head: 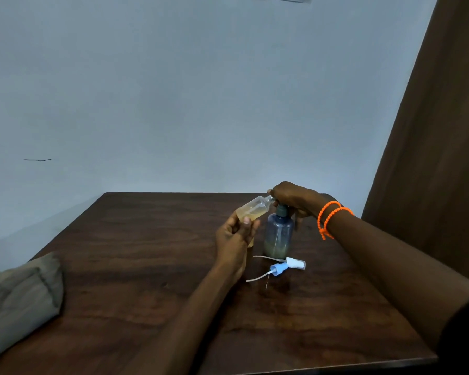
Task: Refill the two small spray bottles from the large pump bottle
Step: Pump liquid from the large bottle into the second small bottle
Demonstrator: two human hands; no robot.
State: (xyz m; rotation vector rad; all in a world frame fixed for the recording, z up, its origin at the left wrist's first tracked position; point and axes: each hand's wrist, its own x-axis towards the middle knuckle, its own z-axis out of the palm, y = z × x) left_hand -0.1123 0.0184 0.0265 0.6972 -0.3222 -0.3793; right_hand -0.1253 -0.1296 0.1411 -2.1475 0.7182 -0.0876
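Note:
The large bluish pump bottle (279, 234) stands upright on the dark wooden table (152, 266), with a little greenish liquid at its bottom. My right hand (295, 198) sits over its dark pump head, fingers curled around it. My left hand (234, 234) grips a small clear spray bottle (255, 208), capless and tilted, holding yellowish liquid, its open neck up at the pump spout. A second small bottle seems partly hidden behind my left hand. Two removed spray caps with dip tubes lie in front: one white (295, 262), one blue (279, 269).
A folded grey-green cloth (19, 301) lies on the table's left edge. A brown curtain (431, 158) hangs at the right. A pale wall stands behind the table's far edge.

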